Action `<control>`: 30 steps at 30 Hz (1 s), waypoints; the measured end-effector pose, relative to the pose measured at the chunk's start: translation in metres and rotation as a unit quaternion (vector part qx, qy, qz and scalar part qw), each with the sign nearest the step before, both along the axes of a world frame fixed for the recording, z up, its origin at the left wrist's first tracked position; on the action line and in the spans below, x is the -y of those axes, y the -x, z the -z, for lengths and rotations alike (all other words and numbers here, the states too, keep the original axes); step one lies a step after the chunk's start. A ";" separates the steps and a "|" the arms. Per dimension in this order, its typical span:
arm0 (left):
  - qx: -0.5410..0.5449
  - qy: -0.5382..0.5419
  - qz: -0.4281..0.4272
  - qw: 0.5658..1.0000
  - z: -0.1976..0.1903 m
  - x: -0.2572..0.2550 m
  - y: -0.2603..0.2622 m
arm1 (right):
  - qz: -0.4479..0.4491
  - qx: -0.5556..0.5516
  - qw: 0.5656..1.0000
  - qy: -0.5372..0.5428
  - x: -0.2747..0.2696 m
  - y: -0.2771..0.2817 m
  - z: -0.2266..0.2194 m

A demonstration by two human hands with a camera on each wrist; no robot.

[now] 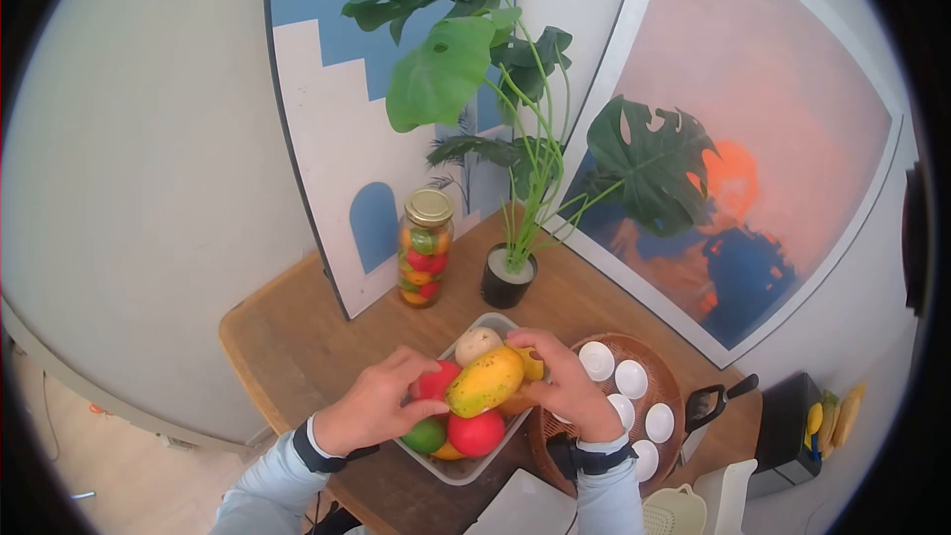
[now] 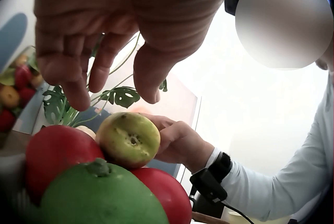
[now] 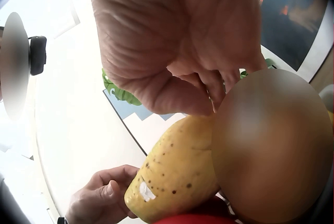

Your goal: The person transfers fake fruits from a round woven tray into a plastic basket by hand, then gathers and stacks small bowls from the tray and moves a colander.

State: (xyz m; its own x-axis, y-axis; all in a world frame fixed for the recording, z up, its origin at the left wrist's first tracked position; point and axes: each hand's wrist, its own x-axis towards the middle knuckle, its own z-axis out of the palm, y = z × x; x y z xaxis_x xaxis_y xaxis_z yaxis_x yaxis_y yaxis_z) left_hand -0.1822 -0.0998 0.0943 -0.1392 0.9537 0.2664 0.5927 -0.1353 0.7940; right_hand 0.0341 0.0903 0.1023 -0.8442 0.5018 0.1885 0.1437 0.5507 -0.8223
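Observation:
A yellow, dark-speckled papaya (image 1: 485,382) lies on top of the fruit in a grey tray (image 1: 454,476), its greenish end (image 2: 129,139) facing my left hand. My right hand (image 1: 572,385) grips the papaya's other end; in the right wrist view the thumb (image 3: 180,98) meets its upper side. My left hand (image 1: 371,404) hovers at the left of the pile with fingers spread and loosely bent, nothing between them. Below that hand are a red fruit (image 2: 62,153) and a green fruit (image 2: 99,198). Another red fruit (image 1: 476,433) sits in front of the papaya.
Right of the tray, a round woven basket (image 1: 594,436) holds several small white cups (image 1: 631,378). Behind stand a tall jar of fruit (image 1: 425,250) and a potted plant (image 1: 510,277). A black box (image 1: 792,436) stands at the table's right end.

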 end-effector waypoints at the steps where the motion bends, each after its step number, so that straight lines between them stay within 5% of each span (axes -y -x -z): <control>1: 0.004 0.002 0.016 1.000 -0.001 0.001 0.000 | 0.003 -0.009 0.999 -0.030 -0.003 0.000 0.002; 3: 0.009 0.002 0.013 1.000 -0.001 0.002 -0.004 | 0.009 -0.019 0.998 -0.060 -0.013 -0.003 0.006; 7: 0.010 -0.028 -0.014 0.999 0.006 0.008 -0.002 | 0.321 0.144 0.931 -0.100 -0.069 -0.044 0.029; 10: -0.009 -0.020 -0.021 1.000 0.005 0.014 0.002 | 0.332 0.232 0.895 -0.187 -0.110 -0.091 0.081; 13: -0.011 -0.025 -0.022 0.999 0.009 0.018 0.003 | 0.372 0.294 0.868 -0.146 -0.109 -0.104 0.089; 18: 0.014 -0.019 -0.033 0.999 0.020 0.019 -0.003 | 0.397 0.164 0.889 -0.160 -0.097 -0.092 0.090; 20: 0.024 -0.011 -0.032 0.999 0.019 0.020 -0.008 | 0.380 0.385 0.829 -0.142 -0.086 -0.081 0.076; 23: 0.040 -0.025 -0.032 0.998 0.016 0.025 -0.016 | 0.364 0.397 0.816 -0.210 -0.063 -0.078 0.073; 30: 0.023 -0.117 0.007 0.993 0.016 0.026 -0.042 | 0.369 0.394 0.826 -0.160 -0.056 -0.091 0.102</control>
